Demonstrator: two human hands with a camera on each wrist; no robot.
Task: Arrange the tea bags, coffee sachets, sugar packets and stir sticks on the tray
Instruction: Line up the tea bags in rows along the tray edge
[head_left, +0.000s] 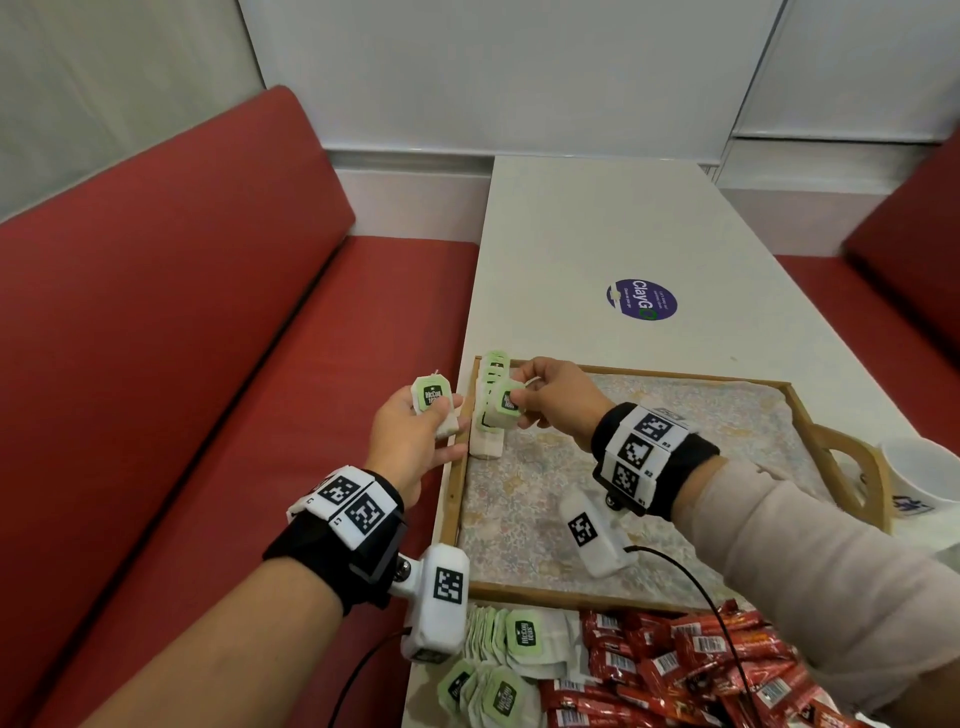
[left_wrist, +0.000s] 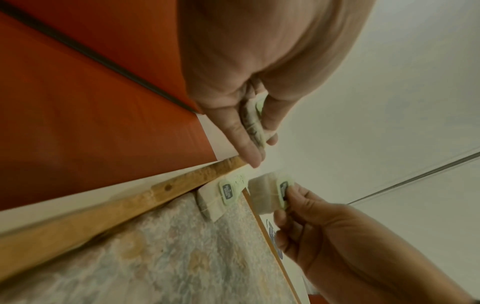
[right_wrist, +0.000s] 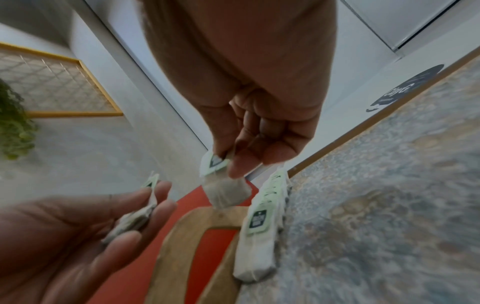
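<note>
Tea-bag step: right hand (head_left: 558, 402) pinches a green-tagged tea bag (head_left: 505, 402) above the wooden tray's (head_left: 795, 402) left-edge row (head_left: 488, 410); left hand (head_left: 410, 441) grips spare bags (head_left: 434, 405). Next, lay it overlapping.

The left hand (head_left: 410, 441) holds a small stack of white tea bags (head_left: 435, 408) with green tags, thumb pressed on the top tag; just beside it, the right hand (head_left: 553, 400) pinches a single tea bag (head_left: 505, 402) by its green tag, the pouch hanging below the fingers; under the right hand a row of tea bags (head_left: 487, 415) lies overlapped along the left edge of the wooden tray (head_left: 571, 595), which is lined with floral cloth; nearer than both wrists, loose tea bags (head_left: 498, 670) and red coffee sachets (head_left: 675, 670) lie heaped on the surface.
</note>
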